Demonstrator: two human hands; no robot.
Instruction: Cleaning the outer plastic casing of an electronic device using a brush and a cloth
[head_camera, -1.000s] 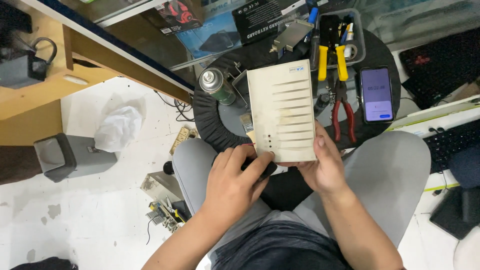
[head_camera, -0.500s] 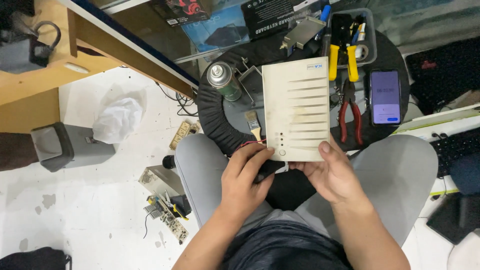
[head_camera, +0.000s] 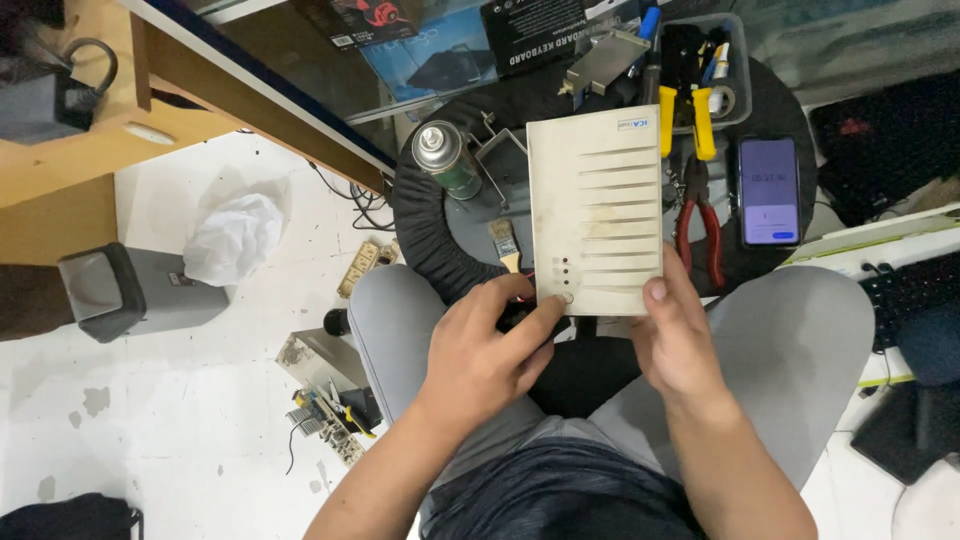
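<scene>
We held the cream slatted box (head_camera: 597, 210) at its near edge; our left hand (head_camera: 480, 355) pinched the near left corner, our right hand (head_camera: 680, 345) gripped the near right with thumb on top. Its long axis ran away from us over the round black stool (head_camera: 425, 235); red-handled pliers (head_camera: 700, 230) lay just right, a spray can (head_camera: 445, 158) left.

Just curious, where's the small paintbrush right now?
In the head view, the paintbrush lies on the round stool, just left of the white box, above the left hand.

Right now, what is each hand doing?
Left hand: closed on the white box, lower left corner.
Right hand: holding the box's lower right edge, thumb on top.
</scene>
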